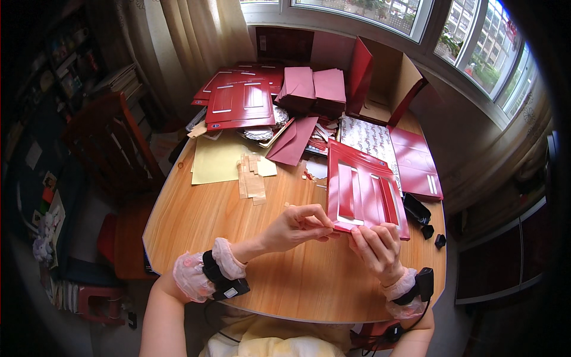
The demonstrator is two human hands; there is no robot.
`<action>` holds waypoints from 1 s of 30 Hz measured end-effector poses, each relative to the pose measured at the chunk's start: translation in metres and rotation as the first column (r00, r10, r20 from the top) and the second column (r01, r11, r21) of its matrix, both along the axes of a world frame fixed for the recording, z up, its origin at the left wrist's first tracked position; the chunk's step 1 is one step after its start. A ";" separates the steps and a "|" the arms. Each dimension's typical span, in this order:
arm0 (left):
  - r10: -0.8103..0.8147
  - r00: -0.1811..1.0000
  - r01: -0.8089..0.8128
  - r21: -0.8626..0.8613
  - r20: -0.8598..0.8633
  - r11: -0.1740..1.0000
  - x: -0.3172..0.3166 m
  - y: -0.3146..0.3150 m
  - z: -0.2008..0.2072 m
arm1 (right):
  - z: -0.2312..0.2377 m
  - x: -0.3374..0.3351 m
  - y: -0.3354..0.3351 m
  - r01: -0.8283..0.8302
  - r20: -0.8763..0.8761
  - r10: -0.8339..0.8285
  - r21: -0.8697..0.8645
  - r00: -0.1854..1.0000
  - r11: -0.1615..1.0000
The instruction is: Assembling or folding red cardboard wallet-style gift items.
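1. Crowding the far side of a wooden tabletop (196,226), a pile of flat red cardboard sheets (241,104) lies left of two stacks of pink envelopes (314,86).
2. At far right, an open cardboard box (358,77), red outside and brown inside, stands below the window (363,15).
3. Yellow paper (217,160) lies left of center, its near edge overlapped by strips of tan tape (251,178); a single pink envelope (294,143) sits just to the right.
4. A white patterned sheet (363,134) is partly hidden behind the held work; a red panel (414,160) and a black object (416,208) occupy the right edge.
5. Over the right half of the tabletop, a red slotted cardboard panel (364,193) is held at a tilt; whether its far edge touches anything cannot be told.
6. The left hand (290,229) narrows to a fingertip pinch at the panel's near left corner.
7. The right hand (379,253) grips the panel's near edge, fingers curled on top.
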State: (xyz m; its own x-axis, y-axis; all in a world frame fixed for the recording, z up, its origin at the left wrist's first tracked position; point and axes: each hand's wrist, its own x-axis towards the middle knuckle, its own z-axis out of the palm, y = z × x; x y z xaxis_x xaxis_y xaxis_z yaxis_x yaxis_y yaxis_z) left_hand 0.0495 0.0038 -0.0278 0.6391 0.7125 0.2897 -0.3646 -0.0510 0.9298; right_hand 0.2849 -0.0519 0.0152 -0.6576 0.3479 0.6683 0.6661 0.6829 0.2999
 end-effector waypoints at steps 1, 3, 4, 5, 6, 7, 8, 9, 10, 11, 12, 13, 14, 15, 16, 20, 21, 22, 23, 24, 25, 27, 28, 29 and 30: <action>-0.015 1.000 0.015 -0.008 0.007 1.000 0.000 0.000 0.000 | 0.000 0.000 0.000 -0.001 0.000 0.001 0.000 1.000 1.000; -0.030 0.999 0.030 -0.018 0.014 0.999 0.000 0.001 0.000 | 0.000 0.001 -0.001 0.003 0.004 -0.003 -0.009 1.000 1.000; -0.031 0.999 0.032 -0.018 0.007 0.999 0.000 0.001 0.001 | 0.002 0.000 -0.001 0.003 0.004 -0.003 -0.010 1.000 1.000; -0.033 0.999 0.033 -0.019 -0.001 0.999 0.000 0.001 0.002 | 0.003 -0.002 -0.001 -0.001 0.010 0.001 -0.025 1.000 1.000; -0.035 0.999 0.035 -0.021 0.000 0.999 0.000 0.000 0.003 | 0.005 -0.003 -0.001 -0.002 0.015 0.003 -0.041 1.000 0.999; -0.062 0.998 0.063 -0.046 0.011 0.997 0.001 -0.001 0.004 | 0.005 -0.006 -0.001 0.000 0.016 0.001 -0.043 1.000 0.999; -0.089 0.996 0.090 -0.070 0.022 0.993 0.001 -0.001 0.005 | 0.004 -0.008 -0.001 -0.009 0.029 0.011 -0.055 1.000 0.998; -0.090 0.996 0.092 -0.071 0.024 0.993 0.001 -0.001 0.005 | 0.004 -0.009 0.000 -0.018 0.043 0.021 -0.066 0.999 0.998; -0.091 0.996 0.092 -0.039 0.010 0.995 0.001 0.000 0.005 | 0.003 -0.009 0.000 -0.029 0.032 0.032 -0.082 0.999 0.996; -0.092 0.996 0.092 -0.007 -0.003 0.996 0.001 0.001 0.005 | 0.003 -0.008 -0.001 -0.028 0.033 0.031 -0.082 0.999 0.996; -0.092 0.996 0.091 -0.006 -0.004 0.996 0.000 0.001 0.006 | 0.002 -0.006 -0.001 -0.023 0.011 0.024 -0.080 1.000 0.997; -0.093 0.996 0.093 -0.030 -0.002 0.995 -0.001 0.002 0.007 | 0.001 -0.005 -0.001 -0.018 -0.010 0.017 -0.078 1.000 0.997; -0.095 0.995 0.095 -0.055 0.000 0.994 -0.003 0.002 0.008 | 0.002 -0.003 -0.001 -0.018 -0.010 0.017 -0.076 1.000 0.997; -0.093 0.996 0.093 -0.053 0.000 0.994 -0.005 0.003 0.008 | 0.003 -0.001 -0.001 -0.012 -0.025 0.011 -0.064 1.000 0.998; -0.103 0.995 0.103 -0.066 0.003 0.993 -0.008 0.005 0.008 | 0.004 0.000 0.000 -0.006 -0.040 0.004 -0.053 0.999 0.999; -0.108 0.994 0.107 -0.081 -0.004 0.991 -0.021 0.011 0.010 | 0.004 0.005 0.000 0.001 -0.040 -0.003 -0.037 0.999 0.999; -0.107 0.994 0.105 -0.075 -0.018 0.992 -0.023 0.013 0.011 | 0.006 0.007 0.000 0.011 -0.048 -0.013 -0.038 0.999 0.999; -0.111 0.994 0.109 -0.084 -0.019 0.990 -0.026 0.015 0.013 | 0.006 0.009 0.000 0.021 -0.056 -0.023 -0.039 0.998 0.999; -0.112 0.994 0.110 -0.085 -0.018 0.990 -0.028 0.017 0.013 | 0.006 0.011 0.000 0.022 -0.055 -0.025 -0.039 0.998 0.999; -0.103 0.995 0.101 -0.079 -0.017 0.992 -0.031 0.019 0.012 | 0.006 0.013 0.000 0.032 -0.060 -0.035 -0.053 0.998 0.998; -0.094 0.996 0.092 -0.073 -0.015 0.993 -0.034 0.021 0.012 | 0.006 0.015 0.000 0.041 -0.065 -0.046 -0.067 0.997 0.997; -0.085 0.996 0.083 -0.060 -0.021 0.995 -0.040 0.027 0.010 | 0.007 0.019 0.001 0.050 -0.087 -0.056 -0.069 0.995 0.996; -0.062 0.998 0.060 -0.071 -0.029 0.996 -0.042 0.029 0.011 | 0.007 0.021 0.001 0.060 -0.109 -0.068 -0.072 0.992 0.996; -0.041 0.998 0.038 -0.082 -0.037 0.996 -0.044 0.032 0.011 | 0.007 0.023 0.001 0.072 -0.131 -0.081 -0.075 0.988 0.995; -0.033 0.999 0.030 -0.081 -0.035 0.996 -0.048 0.033 0.012 | 0.008 0.024 0.001 0.079 -0.165 -0.092 -0.083 0.982 0.993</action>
State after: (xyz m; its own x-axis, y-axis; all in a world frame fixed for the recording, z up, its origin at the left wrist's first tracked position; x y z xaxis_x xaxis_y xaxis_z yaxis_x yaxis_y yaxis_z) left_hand 0.0015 0.0370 -0.0157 0.6709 0.7115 0.2088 -0.3310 0.0354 0.9430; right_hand 0.3092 -0.0508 0.0228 -0.5038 0.4521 0.7360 0.7596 0.6377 0.1282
